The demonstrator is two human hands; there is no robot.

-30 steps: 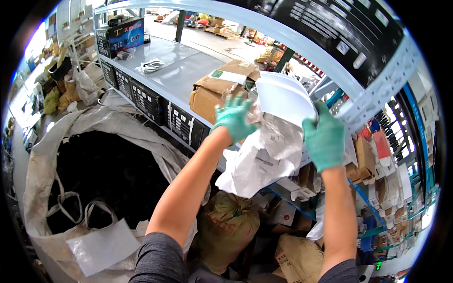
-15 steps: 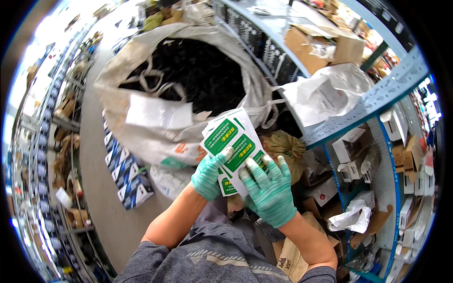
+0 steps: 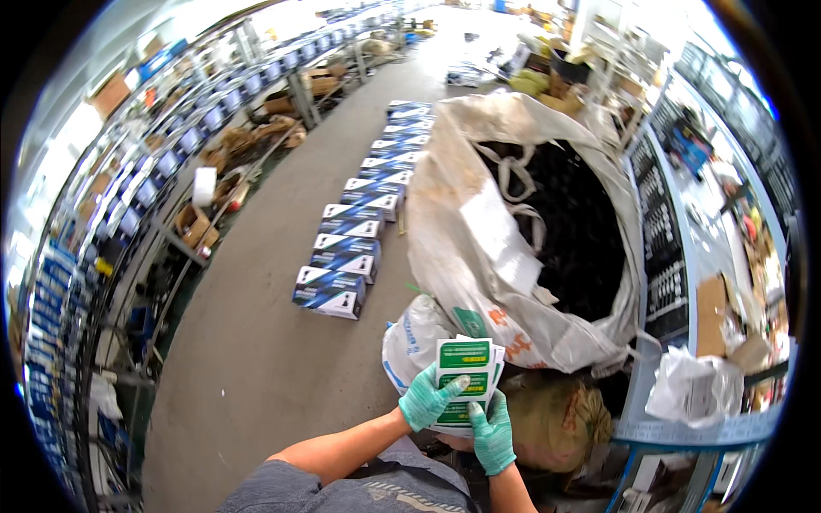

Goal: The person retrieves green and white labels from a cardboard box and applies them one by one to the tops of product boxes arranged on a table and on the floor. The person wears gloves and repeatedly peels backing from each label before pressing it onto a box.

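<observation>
Both gloved hands, left hand (image 3: 425,398) and right hand (image 3: 493,436), clamp a fanned stack of green-and-white cards (image 3: 463,379); the big sack (image 3: 479,248) gapes at twelve o'clock. Sorting seems underway; next needs a thumb peeling one card.

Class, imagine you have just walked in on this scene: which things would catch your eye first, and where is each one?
First, the two gloved hands low in the middle: the left hand and right hand hold a stack of green and white cards in their grip. Just above stands a huge white sack, open on a dark inside. To its left, a row of blue boxes runs along the floor.
</observation>
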